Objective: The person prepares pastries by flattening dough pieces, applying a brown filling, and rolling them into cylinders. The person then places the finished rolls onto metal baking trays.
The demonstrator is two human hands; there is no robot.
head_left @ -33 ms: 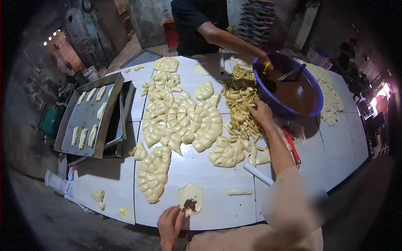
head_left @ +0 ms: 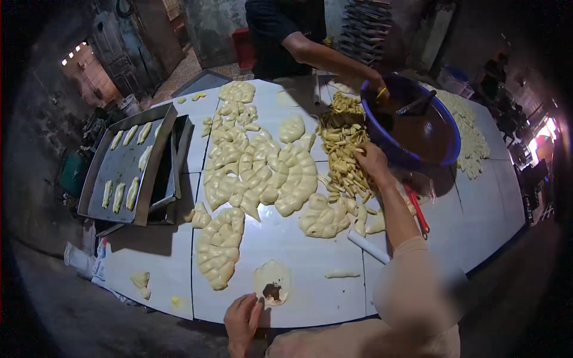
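Observation:
At the table's near edge my left hand (head_left: 243, 316) rests open, its fingertips by the lower left edge of a flattened piece of dough (head_left: 278, 273). A dark brown, chocolate-like filling (head_left: 271, 291) is smeared on that piece. My right hand (head_left: 372, 162) reaches forward to the heap of yellow strips (head_left: 345, 134), which look like cut banana. Its fingers are bent and pinched at the heap's right side; what lies between them is hidden. A thin dough roll (head_left: 342, 274) lies right of the flattened piece. A white rolling pin (head_left: 368, 247) sits below my right forearm.
Many dough pieces (head_left: 256, 173) cover the table's middle. Metal trays (head_left: 122, 164) with shaped rolls stand at left. A purple basin (head_left: 412, 162) of brown mixture stands at right, with a co-worker's hand (head_left: 377, 83) over it. A red-handled tool (head_left: 417, 209) lies nearby.

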